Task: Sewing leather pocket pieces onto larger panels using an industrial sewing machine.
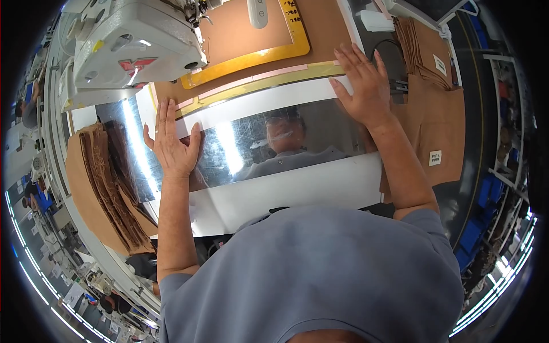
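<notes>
Both of my hands lie flat with fingers stretched out, on the near edge of a flat work template. My left hand (172, 140) rests at its left end, below the sewing machine head (134, 48). Toward the right end, my right hand (364, 86) presses down with its fingers pointing away from me. Between them runs a white strip (257, 106) bordered by a yellow band (251, 90). Beyond it a brown fabric piece (329, 34) lies under a yellow frame (257, 59). Neither hand grips anything.
A shiny metal plate (223, 151) covers the machine bed, with a white panel (286, 191) along its near side. Stacked brown fabric pieces (94, 188) lie at the left. More brown fabric pieces (440, 126) with white labels lie at the right.
</notes>
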{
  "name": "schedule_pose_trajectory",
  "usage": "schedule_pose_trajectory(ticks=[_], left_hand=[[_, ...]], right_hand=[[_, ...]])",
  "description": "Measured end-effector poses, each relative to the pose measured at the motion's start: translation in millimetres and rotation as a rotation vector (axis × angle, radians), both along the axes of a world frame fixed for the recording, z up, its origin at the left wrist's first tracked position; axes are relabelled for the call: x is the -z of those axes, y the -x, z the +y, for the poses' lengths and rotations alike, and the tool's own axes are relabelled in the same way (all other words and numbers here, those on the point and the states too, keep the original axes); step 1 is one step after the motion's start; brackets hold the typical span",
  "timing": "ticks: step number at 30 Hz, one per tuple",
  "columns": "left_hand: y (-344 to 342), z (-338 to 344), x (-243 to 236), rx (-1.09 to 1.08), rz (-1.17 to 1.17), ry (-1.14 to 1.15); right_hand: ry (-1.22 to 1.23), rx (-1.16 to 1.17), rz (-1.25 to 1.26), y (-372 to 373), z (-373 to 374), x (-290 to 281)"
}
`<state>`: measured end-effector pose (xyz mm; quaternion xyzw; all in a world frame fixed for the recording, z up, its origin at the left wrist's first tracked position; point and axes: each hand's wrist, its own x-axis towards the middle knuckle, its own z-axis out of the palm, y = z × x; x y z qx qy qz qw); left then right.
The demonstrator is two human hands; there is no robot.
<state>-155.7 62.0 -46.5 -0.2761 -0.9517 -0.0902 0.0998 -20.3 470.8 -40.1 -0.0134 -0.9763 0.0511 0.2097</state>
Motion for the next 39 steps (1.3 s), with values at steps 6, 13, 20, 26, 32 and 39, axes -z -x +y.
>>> schedule_pose_trajectory(ticks=[6,13,20,26,32,39], left_hand=[[0.0,1.3,-2.0,-0.011,-0.020,0.032],[-2.7,3.8,-2.9,-0.016,-0.013,0.070],[-2.7,1.2,0.9,-0.015,0.003,0.107],[-2.0,3.3,-2.1,-0.009,0.006,0.114],[-2.1,2.0,-1.9,-0.017,0.003,0.120],[-1.9,2.2,-0.1,-0.024,0.003,0.119]], right_hand=[[-0.028,0.019,-0.049,-2.7,1.9,3.5],[-0.038,0.027,-0.071,-4.1,6.1,2.4],[-0.046,0.034,-0.064,-1.7,3.8,2.7],[-0.049,0.031,-0.056,-1.1,6.3,2.0],[-0.051,0.022,-0.059,-0.7,4.5,0.0],[-0.067,0.023,-0.072,-1.1,6.8,1.5]])
